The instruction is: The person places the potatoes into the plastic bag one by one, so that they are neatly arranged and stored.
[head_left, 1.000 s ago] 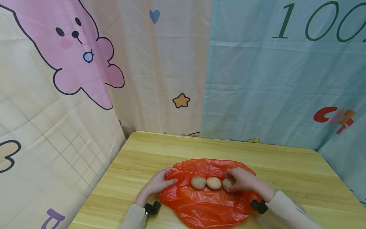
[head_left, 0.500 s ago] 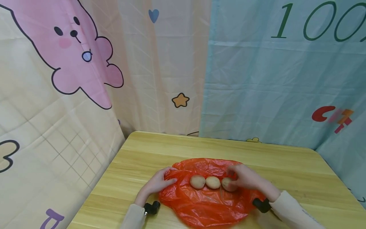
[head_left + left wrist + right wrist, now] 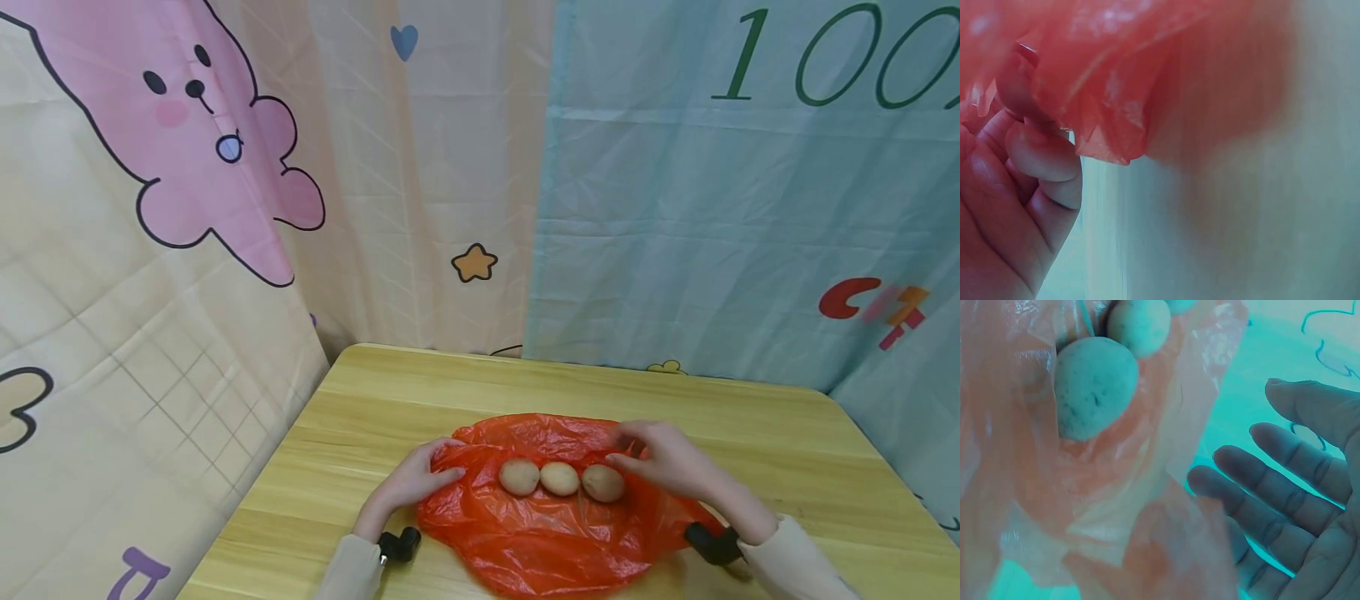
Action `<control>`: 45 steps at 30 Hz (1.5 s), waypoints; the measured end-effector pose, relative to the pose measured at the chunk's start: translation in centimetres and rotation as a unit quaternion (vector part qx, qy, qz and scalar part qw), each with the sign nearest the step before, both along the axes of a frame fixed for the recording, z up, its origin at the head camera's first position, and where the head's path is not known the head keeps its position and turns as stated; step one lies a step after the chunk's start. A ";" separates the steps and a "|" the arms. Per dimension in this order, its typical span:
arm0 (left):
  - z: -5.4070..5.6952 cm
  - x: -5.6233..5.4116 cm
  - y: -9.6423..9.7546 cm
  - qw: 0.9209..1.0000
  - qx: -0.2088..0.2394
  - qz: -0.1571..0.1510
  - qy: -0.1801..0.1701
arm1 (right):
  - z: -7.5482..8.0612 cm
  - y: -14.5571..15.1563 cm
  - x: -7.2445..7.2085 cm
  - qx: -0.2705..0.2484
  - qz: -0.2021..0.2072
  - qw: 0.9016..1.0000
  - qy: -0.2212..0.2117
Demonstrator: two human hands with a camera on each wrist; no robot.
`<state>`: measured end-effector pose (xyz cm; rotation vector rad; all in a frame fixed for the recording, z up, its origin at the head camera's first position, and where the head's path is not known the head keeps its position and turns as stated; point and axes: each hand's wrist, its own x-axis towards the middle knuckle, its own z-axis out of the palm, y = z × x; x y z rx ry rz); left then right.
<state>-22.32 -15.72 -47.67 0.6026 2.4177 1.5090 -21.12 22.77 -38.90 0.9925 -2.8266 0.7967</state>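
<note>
Three potatoes lie in a row on a crumpled red plastic bag (image 3: 551, 546): a left potato (image 3: 519, 477), a paler middle potato (image 3: 559, 479) and a right potato (image 3: 603, 483). At the bag's left edge my left hand (image 3: 415, 477) grips the thin plastic. The left wrist view has its curled fingers (image 3: 1044, 150) in the folds. My right hand (image 3: 663, 457) is just right of the right potato, holding nothing. From the right wrist, its fingers (image 3: 1260, 481) look spread and relaxed, apart from the nearest potato (image 3: 1094, 387).
The bag lies on a light wooden table (image 3: 420, 383). Behind the table hangs a printed curtain (image 3: 675, 208), and another patterned cloth (image 3: 150, 375) borders the left side. Black wrist cameras, such as the right camera (image 3: 712, 546), stick out near the bag.
My right hand has let go of the right potato and moved away to the right and slightly up. That potato now shows fully. My left hand stays at the bag's edge.
</note>
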 end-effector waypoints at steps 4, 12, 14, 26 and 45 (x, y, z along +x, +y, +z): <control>0.0 0.0 0.0 1.000 -0.002 0.001 0.001 | 0.7 0.8 0.5 -0.012 -0.017 1.000 0.013; 0.0 -0.1 0.0 1.000 -0.002 -0.001 0.003 | 0.8 2.9 0.9 -0.023 -0.039 0.998 0.033; 0.1 -0.1 0.0 1.000 -0.004 0.000 0.003 | 1.0 3.6 1.0 -0.023 -0.049 0.998 0.026; 0.3 0.1 0.0 1.000 0.000 0.002 -0.005 | 1.1 7.7 1.6 0.001 -0.113 0.993 -0.012; 0.3 0.1 0.0 1.000 -0.006 0.000 0.003 | -2.8 12.6 1.6 0.005 -0.004 0.993 -0.116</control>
